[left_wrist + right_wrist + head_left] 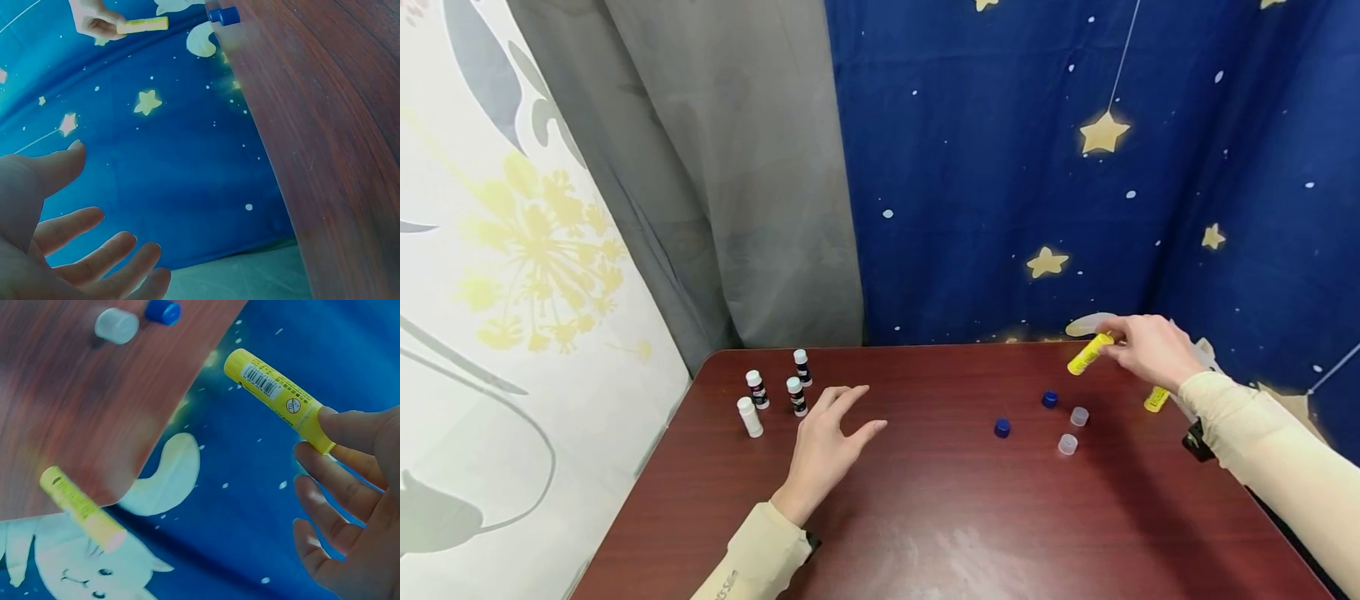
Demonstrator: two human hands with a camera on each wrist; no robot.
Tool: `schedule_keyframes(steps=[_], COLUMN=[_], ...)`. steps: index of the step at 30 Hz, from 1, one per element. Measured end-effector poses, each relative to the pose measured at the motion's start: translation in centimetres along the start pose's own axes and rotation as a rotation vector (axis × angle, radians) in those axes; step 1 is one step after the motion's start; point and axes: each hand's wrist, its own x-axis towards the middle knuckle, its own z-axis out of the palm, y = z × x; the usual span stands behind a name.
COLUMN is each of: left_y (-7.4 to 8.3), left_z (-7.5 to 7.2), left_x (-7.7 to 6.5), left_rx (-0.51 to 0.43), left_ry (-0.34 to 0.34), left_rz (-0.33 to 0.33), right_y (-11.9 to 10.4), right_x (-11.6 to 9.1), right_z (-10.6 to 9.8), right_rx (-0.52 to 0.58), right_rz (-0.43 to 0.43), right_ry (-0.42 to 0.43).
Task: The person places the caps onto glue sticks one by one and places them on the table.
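My right hand [1153, 348] pinches one end of a yellow glue stick [1090, 354] between thumb and forefinger, above the far right of the table. Its barcode label faces the camera in the right wrist view. A second yellow glue stick [81, 509] stands near the table's right corner, partly hidden by the sleeve in the head view. Two blue caps [1002, 427] and two translucent caps [1067, 444] sit on the table below the right hand. My left hand [826, 446], fingers spread, hovers over the table and holds nothing, nearest to several small white-capped bottles [797, 397].
Among the group at the left, one bottle [750, 417] is all white; the others have dark labels. The reddish-brown table [925, 517] ends at a blue star-patterned curtain [970, 208] and a grey curtain [775, 167]. A patterned white panel [512, 417] borders the left.
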Motion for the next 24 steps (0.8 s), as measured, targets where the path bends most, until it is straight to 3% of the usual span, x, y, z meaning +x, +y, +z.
schedule_keyframes(steps=[17, 24], left_y=[-0.2, -0.2], left_z=[0.0, 0.2], left_x=[-0.2, -0.3], left_rx=[0.014, 0.018], left_ry=[0.008, 0.003], left_rz=[0.0, -0.013], right_y=[6.7, 8.3], right_x=[-1.2, -2.1], right_z=[1.7, 2.3], right_rx=[-0.063, -0.07], right_rz=[0.084, 0.103], right_ry=[-0.066, -0.103])
